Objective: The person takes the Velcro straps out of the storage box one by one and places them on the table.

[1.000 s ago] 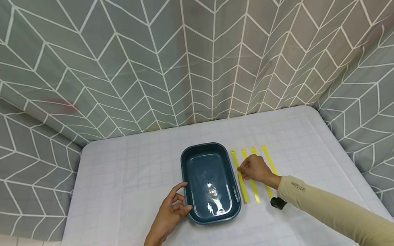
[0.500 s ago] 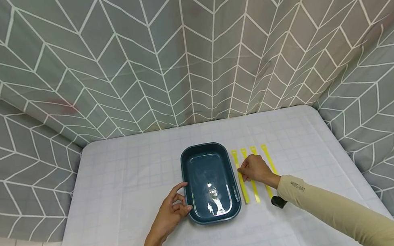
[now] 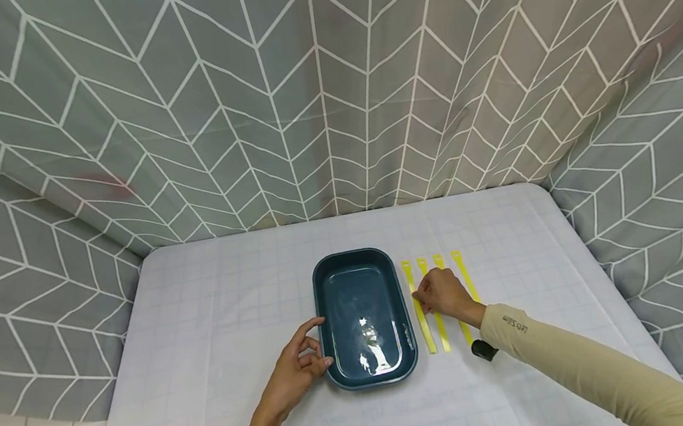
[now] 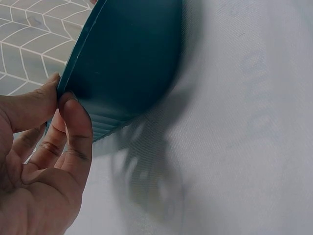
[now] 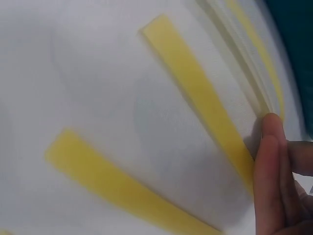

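Observation:
A dark teal rectangular tub point(image 3: 351, 296) sits on the white-covered table. My left hand point(image 3: 291, 379) pinches its left rim; in the left wrist view the thumb and fingers grip the edge of the tub wall point(image 4: 129, 54). Right of the tub lie several yellow straps with slotted heads, lined up side by side. My right hand point(image 3: 444, 292) pinches the leftmost strap point(image 3: 425, 333) near its middle, fingertips close to the tub's right side. In the right wrist view this strap point(image 5: 254, 36) stands on edge, showing a pale face. The hand partly covers the neighbouring straps.
Another strap point(image 3: 443, 335) lies just right of the held one, and the rightmost strap point(image 3: 465, 275) passes behind the right wrist. A black wrist camera point(image 3: 484, 350) hangs under the right sleeve. Grey patterned curtains point(image 3: 322, 102) enclose the table point(image 3: 211, 291) at back and sides.
The lower end of the held strap has swung slightly right, away from the tub. Both hands have kept nearly the same place.

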### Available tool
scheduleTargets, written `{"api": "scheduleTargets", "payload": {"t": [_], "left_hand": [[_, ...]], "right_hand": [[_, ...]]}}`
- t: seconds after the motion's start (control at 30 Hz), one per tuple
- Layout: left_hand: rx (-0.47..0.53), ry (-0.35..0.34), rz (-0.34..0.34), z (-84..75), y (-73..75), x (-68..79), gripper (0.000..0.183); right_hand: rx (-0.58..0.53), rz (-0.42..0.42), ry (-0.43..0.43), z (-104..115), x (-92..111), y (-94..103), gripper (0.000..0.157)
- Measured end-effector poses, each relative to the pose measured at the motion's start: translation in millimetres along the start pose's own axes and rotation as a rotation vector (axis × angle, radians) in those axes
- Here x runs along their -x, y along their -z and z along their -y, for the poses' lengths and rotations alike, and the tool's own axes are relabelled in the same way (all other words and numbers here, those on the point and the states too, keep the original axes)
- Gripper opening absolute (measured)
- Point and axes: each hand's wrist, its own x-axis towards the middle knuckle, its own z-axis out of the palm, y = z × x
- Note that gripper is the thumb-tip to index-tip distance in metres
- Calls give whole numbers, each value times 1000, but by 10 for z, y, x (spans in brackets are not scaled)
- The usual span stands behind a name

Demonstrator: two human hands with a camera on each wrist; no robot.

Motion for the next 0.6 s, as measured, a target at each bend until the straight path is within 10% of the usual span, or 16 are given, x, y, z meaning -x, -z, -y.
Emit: {"api": "scheduleTargets", "payload": {"t": [0.6], "left_hand": [[-19, -16, 3, -16, 5, 4, 72]], "right_hand": [[65, -1, 7, 17, 0, 13, 19]]}}
